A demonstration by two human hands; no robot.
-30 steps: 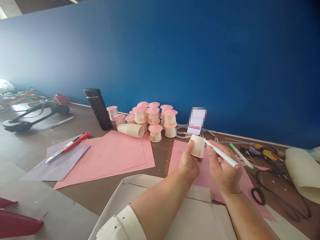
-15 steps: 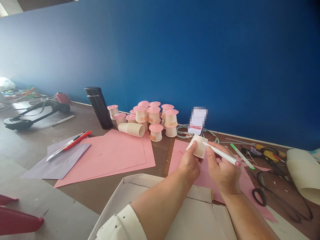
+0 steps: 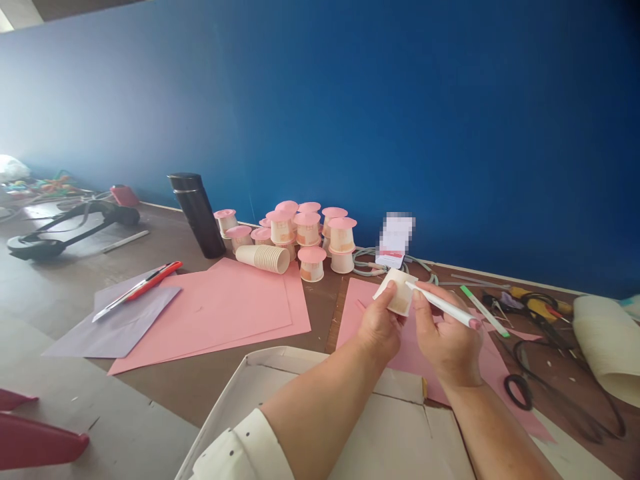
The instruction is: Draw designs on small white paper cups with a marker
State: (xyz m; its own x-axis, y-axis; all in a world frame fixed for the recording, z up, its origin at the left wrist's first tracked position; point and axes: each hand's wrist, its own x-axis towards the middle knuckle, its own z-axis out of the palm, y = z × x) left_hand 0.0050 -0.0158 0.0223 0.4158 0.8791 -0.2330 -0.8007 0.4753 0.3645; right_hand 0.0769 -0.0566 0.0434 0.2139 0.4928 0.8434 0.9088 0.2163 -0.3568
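Observation:
My left hand (image 3: pixel 381 323) is closed around a small white paper cup (image 3: pixel 397 288), tilted with its side facing up. In my right hand (image 3: pixel 450 337) is a white marker pen (image 3: pixel 445 304) with a pink end; its tip rests at or very near the cup's side. Beneath both hands lies pink paper (image 3: pixel 353 307). Behind and to the left, several upturned paper cups with pink paper discs (image 3: pixel 312 256) on top stand in a cluster, some stacked. A nested row of plain paper cups (image 3: pixel 263 259) lies on its side beside them.
A black bottle (image 3: pixel 197 217) stands near the wall. A red utility knife (image 3: pixel 137 291) lies on purple paper (image 3: pixel 150 327), left of pink sheets (image 3: pixel 215 313). A propped phone (image 3: pixel 395 240), cables, scissors (image 3: pixel 519 392) and a large cup stack (image 3: pixel 607 347) sit rightward. A cardboard box (image 3: pixel 280 380) is in front.
Almost nothing differs. The marker and both hands keep nearly the same place at the cup, with only a tiny shift.

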